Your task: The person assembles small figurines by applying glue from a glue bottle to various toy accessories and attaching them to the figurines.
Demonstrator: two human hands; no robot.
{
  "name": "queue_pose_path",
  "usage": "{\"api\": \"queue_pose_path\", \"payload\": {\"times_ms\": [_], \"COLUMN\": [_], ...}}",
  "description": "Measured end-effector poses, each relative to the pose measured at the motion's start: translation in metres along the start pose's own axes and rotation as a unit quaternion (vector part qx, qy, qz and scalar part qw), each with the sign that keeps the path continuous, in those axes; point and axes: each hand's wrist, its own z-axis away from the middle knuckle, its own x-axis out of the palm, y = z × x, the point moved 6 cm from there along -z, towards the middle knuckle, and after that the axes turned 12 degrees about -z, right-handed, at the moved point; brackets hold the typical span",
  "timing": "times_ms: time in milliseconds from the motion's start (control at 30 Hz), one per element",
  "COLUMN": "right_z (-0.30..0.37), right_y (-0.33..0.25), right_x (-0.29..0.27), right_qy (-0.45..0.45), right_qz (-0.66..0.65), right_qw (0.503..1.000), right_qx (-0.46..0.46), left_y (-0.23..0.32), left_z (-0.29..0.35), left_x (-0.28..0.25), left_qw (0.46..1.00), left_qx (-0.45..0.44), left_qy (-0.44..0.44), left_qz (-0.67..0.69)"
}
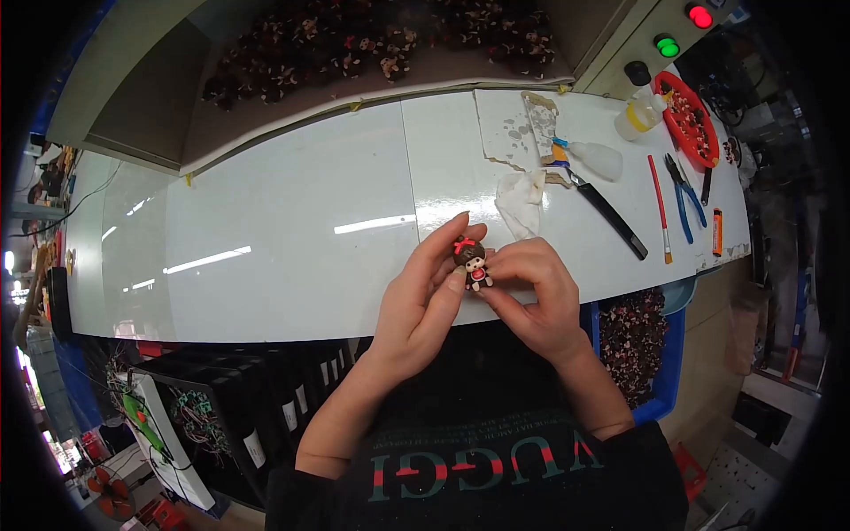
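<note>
A small doll figurine (475, 263) with brown hair, a red bow and a red patch on its front is held upright above the near edge of the white table (292, 221). My left hand (425, 296) cradles it from the left, thumb against its side and fingers behind. From the right, my right hand (538, 288) pinches the figurine between thumb and fingers. Just beyond my hands lies a crumpled white cloth (521, 202).
At the right are a black-handled knife (611, 217), a red brush (660, 203), blue pliers (684, 199), squeeze bottles (598, 161) and a red basket (686, 115) of small parts. Many figurines fill the booth (372, 57) at the back. A blue bin (660, 389) of parts stands below right.
</note>
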Motion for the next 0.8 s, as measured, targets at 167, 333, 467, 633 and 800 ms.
{"api": "queue_pose_path", "payload": {"times_ms": [167,333,467,633,800], "right_z": [0.001,0.002,0.006,0.008,0.01], "right_y": [0.0,0.003,0.008,0.011,0.01], "right_x": [0.003,0.003,0.003,0.003,0.002], "right_qy": [-0.009,-0.008,0.009,0.008,0.012], "right_qz": [0.004,-0.016,-0.037,-0.049,-0.048], "right_qw": [1.0,1.0,0.998,0.997,0.997], "right_qx": [0.001,0.018,0.045,0.053,0.061], "left_y": [-0.004,-0.005,-0.006,-0.008,-0.009], "left_z": [0.0,-0.001,-0.003,-0.002,-0.002], "left_x": [-0.007,-0.009,-0.009,-0.009,-0.007], "left_qw": [1.0,0.998,0.998,0.998,0.998], "left_qx": [-0.019,-0.037,-0.046,-0.042,-0.05], "left_qy": [0.013,0.017,0.018,0.021,0.024], "left_qz": [0.0,0.037,0.046,0.042,0.036]}}
